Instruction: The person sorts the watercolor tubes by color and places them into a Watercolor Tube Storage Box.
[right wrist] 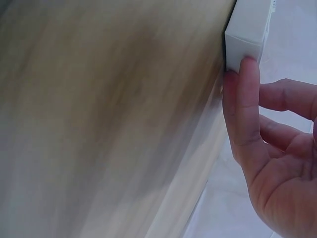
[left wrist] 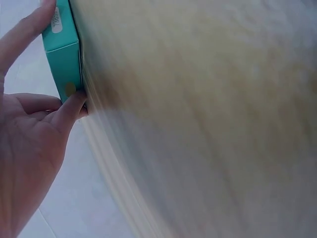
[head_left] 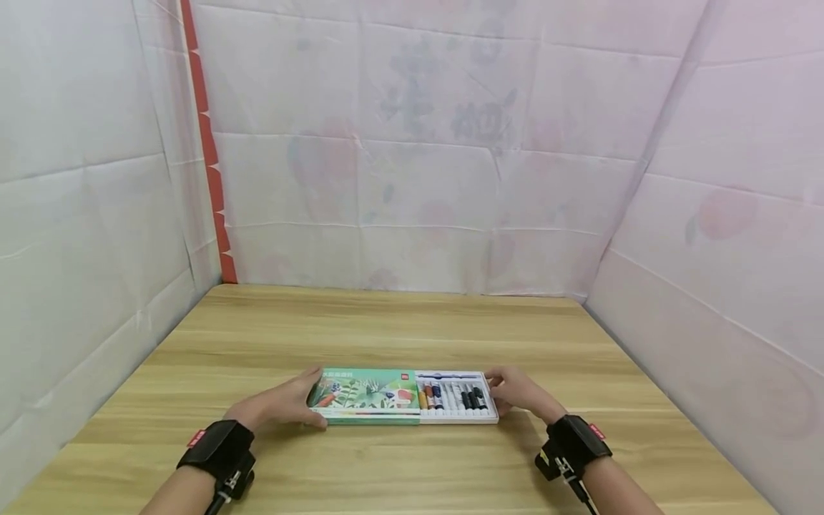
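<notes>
In the head view a flat paint box lies on the wooden table, with a green printed sleeve (head_left: 370, 393) around its left part. Out of the sleeve's right end sticks a white tray (head_left: 491, 416) with several paint tubes (head_left: 473, 398) and a slim dark brush (head_left: 444, 376) along its far side. My left hand (head_left: 286, 402) grips the sleeve's left end, thumb on the near side and fingers on the end face. On the tray's right end rest the fingertips of my right hand (head_left: 518, 391), two fingers (right wrist: 247, 109) nearly straight. Its thumb cannot be made out.
The wooden table (head_left: 386, 472) carries the box near its middle. White patterned sheets (head_left: 412, 186) hang behind it and on both sides. Each wrist wears a black camera strap (head_left: 221, 450) with a cable.
</notes>
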`<state>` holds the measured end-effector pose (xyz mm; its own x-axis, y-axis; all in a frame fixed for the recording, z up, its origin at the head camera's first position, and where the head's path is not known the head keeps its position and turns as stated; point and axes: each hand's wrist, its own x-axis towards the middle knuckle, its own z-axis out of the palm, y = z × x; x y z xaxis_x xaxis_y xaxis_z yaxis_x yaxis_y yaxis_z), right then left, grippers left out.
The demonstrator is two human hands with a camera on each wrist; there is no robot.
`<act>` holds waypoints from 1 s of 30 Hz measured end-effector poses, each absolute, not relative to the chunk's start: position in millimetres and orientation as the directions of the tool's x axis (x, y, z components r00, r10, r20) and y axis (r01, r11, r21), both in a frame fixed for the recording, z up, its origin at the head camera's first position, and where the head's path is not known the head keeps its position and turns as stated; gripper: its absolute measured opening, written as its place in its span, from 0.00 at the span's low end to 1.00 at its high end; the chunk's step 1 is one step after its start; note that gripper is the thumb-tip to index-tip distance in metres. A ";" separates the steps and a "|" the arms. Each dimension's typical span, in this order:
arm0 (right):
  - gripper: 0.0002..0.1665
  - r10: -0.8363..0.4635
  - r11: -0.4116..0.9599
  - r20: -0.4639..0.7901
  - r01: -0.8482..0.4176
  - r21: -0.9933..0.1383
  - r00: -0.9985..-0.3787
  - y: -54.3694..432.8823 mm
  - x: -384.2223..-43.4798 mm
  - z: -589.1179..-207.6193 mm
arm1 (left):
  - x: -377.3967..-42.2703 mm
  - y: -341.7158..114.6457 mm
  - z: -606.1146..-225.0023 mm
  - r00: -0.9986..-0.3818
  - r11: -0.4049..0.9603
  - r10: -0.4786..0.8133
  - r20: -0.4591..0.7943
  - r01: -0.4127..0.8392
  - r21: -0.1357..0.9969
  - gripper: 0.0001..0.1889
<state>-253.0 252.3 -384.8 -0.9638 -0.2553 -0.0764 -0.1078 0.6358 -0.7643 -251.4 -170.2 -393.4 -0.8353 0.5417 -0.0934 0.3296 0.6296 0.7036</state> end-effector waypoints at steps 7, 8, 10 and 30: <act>0.22 -0.253 0.631 -0.088 -0.095 -0.770 -0.963 249.7 -255.7 -387.2 | -250.0 -166.4 -391.5 -0.846 0.647 0.524 -0.104 0.316 0.695 0.55; 0.22 -0.253 0.629 -0.088 -0.094 -0.772 -0.963 249.6 -255.9 -387.0 | -250.2 -165.3 -391.4 -0.847 0.648 0.522 -0.103 0.316 0.693 0.54; 0.22 -0.247 0.627 -0.091 -0.087 -0.774 -0.965 249.2 -256.1 -387.4 | -250.3 -162.8 -390.6 -0.846 0.647 0.524 -0.099 0.321 0.692 0.54; 0.20 -0.203 0.642 -0.082 -0.069 -0.763 -0.976 249.7 -252.8 -387.5 | -253.0 -150.8 -391.6 -0.846 0.657 0.521 -0.112 0.314 0.686 0.53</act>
<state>-252.8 249.7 -387.5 -0.9758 -0.2026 -0.0824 -0.0689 0.6423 -0.7634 -253.0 -150.8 -391.6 -0.8462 0.5210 -0.1116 0.3137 0.6565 0.6860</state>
